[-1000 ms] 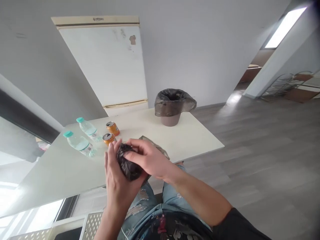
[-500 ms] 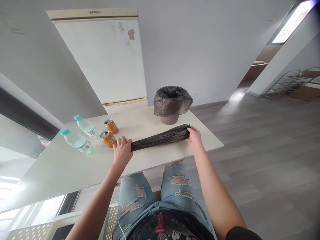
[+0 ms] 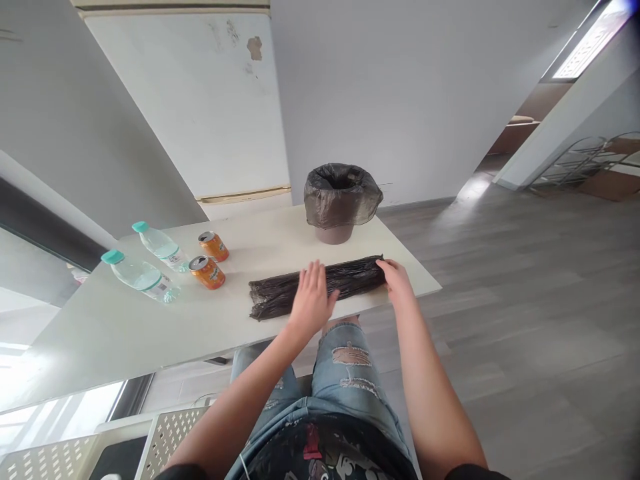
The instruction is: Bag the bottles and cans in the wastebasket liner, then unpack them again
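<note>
While resting a flat left hand point(image 3: 311, 301) on the black bag point(image 3: 353, 277), pinching one end with the right hand point(image 3: 396, 277), has it laid lengthwise, not yet smooth.

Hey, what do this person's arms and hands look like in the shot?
The left hand and right hand are bare, with no gloves, rings or watch visible. Both forearms are uncovered, and plain dark sleeves show at the picture's bottom edge.
</note>
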`<state>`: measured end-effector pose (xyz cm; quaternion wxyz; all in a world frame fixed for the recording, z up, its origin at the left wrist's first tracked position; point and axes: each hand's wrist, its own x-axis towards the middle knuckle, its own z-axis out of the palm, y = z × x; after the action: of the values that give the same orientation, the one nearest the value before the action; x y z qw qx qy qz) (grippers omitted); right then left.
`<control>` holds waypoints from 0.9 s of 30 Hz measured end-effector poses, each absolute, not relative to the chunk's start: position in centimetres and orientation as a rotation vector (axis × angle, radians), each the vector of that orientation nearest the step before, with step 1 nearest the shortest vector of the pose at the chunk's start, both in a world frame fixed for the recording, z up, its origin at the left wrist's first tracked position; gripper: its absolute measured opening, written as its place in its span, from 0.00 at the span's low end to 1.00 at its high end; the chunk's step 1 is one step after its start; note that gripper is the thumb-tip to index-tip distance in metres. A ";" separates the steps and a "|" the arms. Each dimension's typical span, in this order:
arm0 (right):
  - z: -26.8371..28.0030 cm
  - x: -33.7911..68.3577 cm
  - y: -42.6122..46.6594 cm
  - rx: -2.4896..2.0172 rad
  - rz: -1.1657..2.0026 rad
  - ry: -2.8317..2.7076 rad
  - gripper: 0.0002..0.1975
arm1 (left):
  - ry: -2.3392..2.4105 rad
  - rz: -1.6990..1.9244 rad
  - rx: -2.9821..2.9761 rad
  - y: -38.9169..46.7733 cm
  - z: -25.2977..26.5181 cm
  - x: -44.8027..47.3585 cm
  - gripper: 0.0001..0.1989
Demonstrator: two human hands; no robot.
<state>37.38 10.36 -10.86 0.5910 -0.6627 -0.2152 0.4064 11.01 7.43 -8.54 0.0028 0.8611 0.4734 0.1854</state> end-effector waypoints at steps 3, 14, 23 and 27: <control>-11.5 35.8 10.5 -1.435 0.916 -0.619 0.18 | 1.297 0.531 2.767 9.4 -10.6 15.2 0.46; -13.4 32.4 11.4 -0.941 1.196 -0.336 0.18 | 1.248 0.417 2.736 13.2 -14.5 18.4 0.53; -14.2 31.7 12.4 -0.913 1.270 -0.294 0.11 | 1.277 0.282 2.719 12.9 -15.6 17.8 0.50; -14.1 31.2 12.8 -0.981 1.213 -0.315 0.06 | 1.268 0.269 2.701 12.9 -15.3 17.7 0.50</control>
<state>31.24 12.77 -14.07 0.6997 -0.4404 -0.1413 0.5445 17.75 12.87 -15.26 0.0726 0.8991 0.4222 0.0896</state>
